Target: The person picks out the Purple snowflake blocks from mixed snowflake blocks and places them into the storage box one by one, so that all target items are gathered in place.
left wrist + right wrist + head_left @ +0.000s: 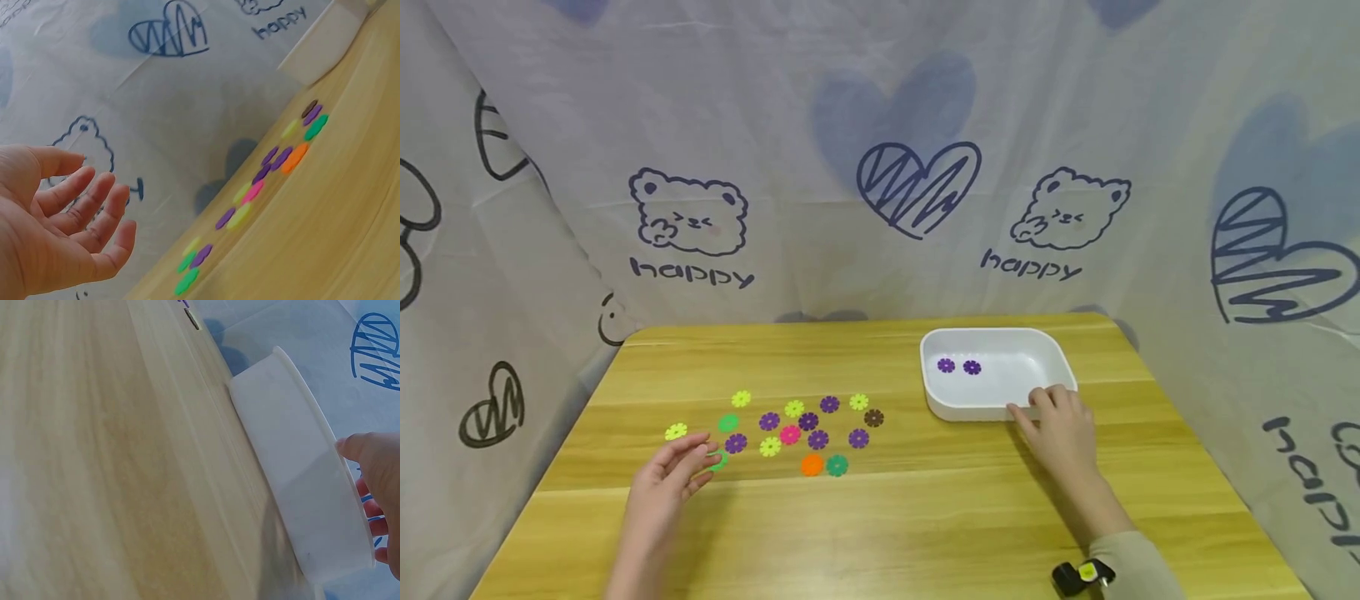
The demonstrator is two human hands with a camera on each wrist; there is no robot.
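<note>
My left hand (pixel 664 475) hovers above the table's left side, fingers loosely bent. Nothing shows between thumb and fingers in the left wrist view, where the same hand (pixel 69 222) appears palm up. Partly behind its fingertips lies a light green flower-shaped plastic disc (pixel 720 461). A purple disc (pixel 736 443) and a yellow disc (pixel 676 431) are close by. At the right, my right hand (pixel 1063 429) holds the near rim of a white tray (pixel 977 412), thumb on the rim and fingers curled over inside. Two purple discs (pixel 972 367) lie flat at the tray's left.
Several more discs lie spread left of the tray, among them a pink disc (pixel 790 435), an orange disc (pixel 812 465), a dark green disc (pixel 837 465) and a brown disc (pixel 874 418). A printed curtain (pixel 805 250) hangs behind the wooden table (pixel 880 542).
</note>
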